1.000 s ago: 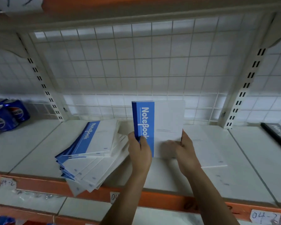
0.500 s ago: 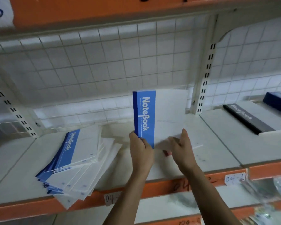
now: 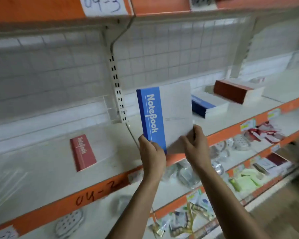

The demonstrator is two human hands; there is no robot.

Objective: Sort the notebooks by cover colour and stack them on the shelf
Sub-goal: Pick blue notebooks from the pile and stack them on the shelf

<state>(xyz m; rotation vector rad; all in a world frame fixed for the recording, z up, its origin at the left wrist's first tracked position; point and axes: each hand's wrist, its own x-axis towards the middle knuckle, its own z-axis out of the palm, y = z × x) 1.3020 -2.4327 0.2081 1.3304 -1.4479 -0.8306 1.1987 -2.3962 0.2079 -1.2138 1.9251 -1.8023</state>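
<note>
A blue notebook [image 3: 164, 116] stands upright in the air before the shelf [image 3: 50, 209], long axis vertical, with its blue band and the word "NoteBook" on the left and the white of the cover on the right. I hold it by the bottom edge. My left hand [image 3: 151, 152] grips the lower left corner at the spine, thumb on the cover. My right hand [image 3: 195, 144] pinches the lower right corner, fingers [image 3: 198, 132] curled round the edge. Beyond the notebook and to its right, a blue stack [image 3: 204, 107] lies flat on the shelf, with a red stack [image 3: 231, 91] just past it, farther right. Well apart on the other side, to my left, a single red notebook [image 3: 83, 152] lies flat. By colour, the blue stack looks like the place for this one, though its spines seem a darker blue. It lies to the right and away from my fingers, nearer my right hand. The notebook would have to tip from upright to flat, spine matching the stack's, before it goes down. Lower shelves carry packaged goods too blurred to name.
</note>
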